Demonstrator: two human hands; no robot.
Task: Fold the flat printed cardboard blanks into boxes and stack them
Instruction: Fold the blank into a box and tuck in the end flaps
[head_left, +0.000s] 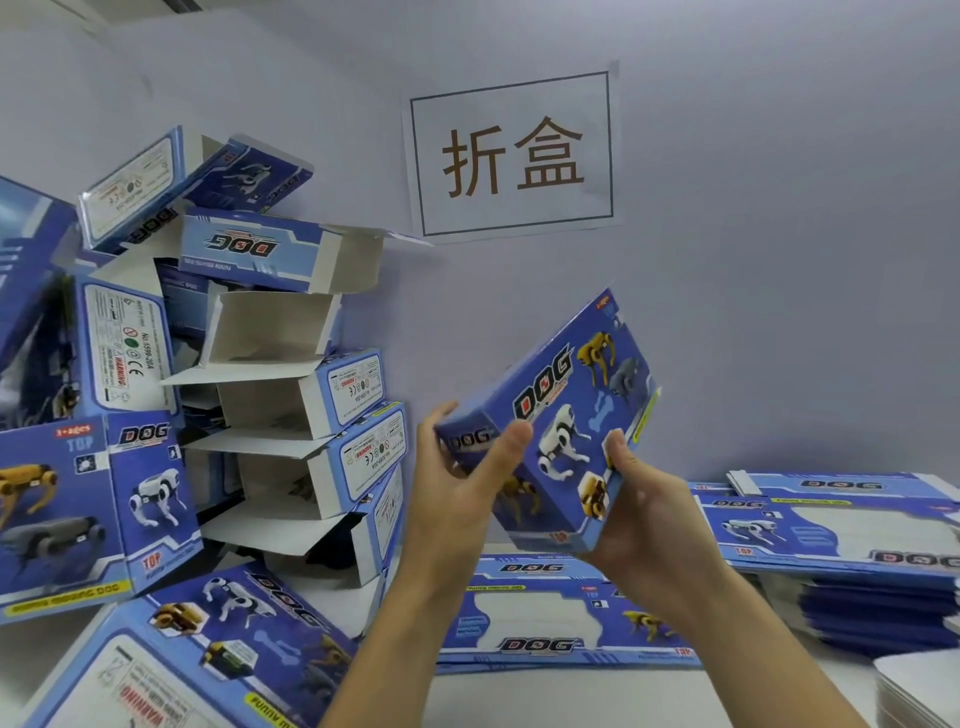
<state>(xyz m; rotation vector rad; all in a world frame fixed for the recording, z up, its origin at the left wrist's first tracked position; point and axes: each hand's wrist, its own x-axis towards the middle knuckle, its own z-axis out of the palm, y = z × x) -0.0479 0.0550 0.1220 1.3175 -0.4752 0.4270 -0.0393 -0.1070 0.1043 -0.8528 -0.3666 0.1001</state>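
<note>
The left hand (457, 483) grips the box (550, 431) at its left end, thumb across the printed front. The right hand (641, 512) pinches its near right edge. One box, held tilted in the air before the wall, over a flat blank (550, 618) on the table (519, 696). Right, one stack of blanks (852, 551). Left, a leaning pile of folded boxes (291, 395), perhaps a dozen; overlap blurs the count. One sign (511, 153) on the wall.
</note>
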